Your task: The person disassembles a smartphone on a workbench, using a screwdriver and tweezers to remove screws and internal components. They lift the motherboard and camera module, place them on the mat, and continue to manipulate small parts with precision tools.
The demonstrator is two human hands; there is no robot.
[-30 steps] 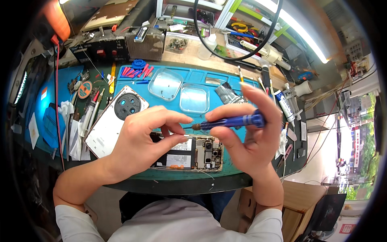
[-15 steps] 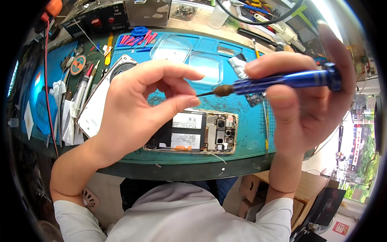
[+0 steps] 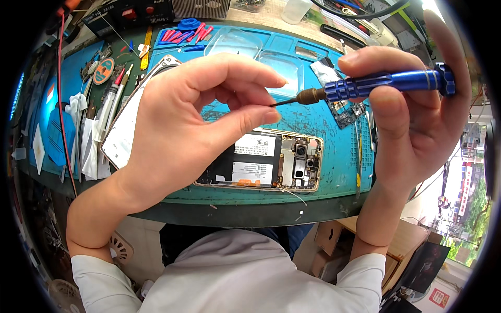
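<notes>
My right hand point(image 3: 417, 120) holds a blue screwdriver point(image 3: 381, 83) almost level, its thin shaft pointing left. My left hand point(image 3: 177, 125) pinches at the screwdriver's tip point(image 3: 275, 104) with thumb and fingers; whether a small part is between them I cannot tell. Below them an opened phone point(image 3: 250, 156) lies on the blue mat point(image 3: 329, 167), showing its battery, board and camera modules. A white phone back cover point(image 3: 115, 138) lies behind my left hand, partly hidden by it.
Two clear plastic boxes point(image 3: 284, 62) and several pink-and-blue small tools point(image 3: 185, 35) stand at the back of the mat. Syringes point(image 3: 107, 109) and a spool point(image 3: 104, 70) lie at the left. A crumpled silver packet point(image 3: 324, 73) and thin tools lie at the right.
Both hands and the screwdriver have moved up and rightward in the picture, and the screwdriver appears nearer. The whole bench view has also shifted upward, uncovering more of the opened phone.
</notes>
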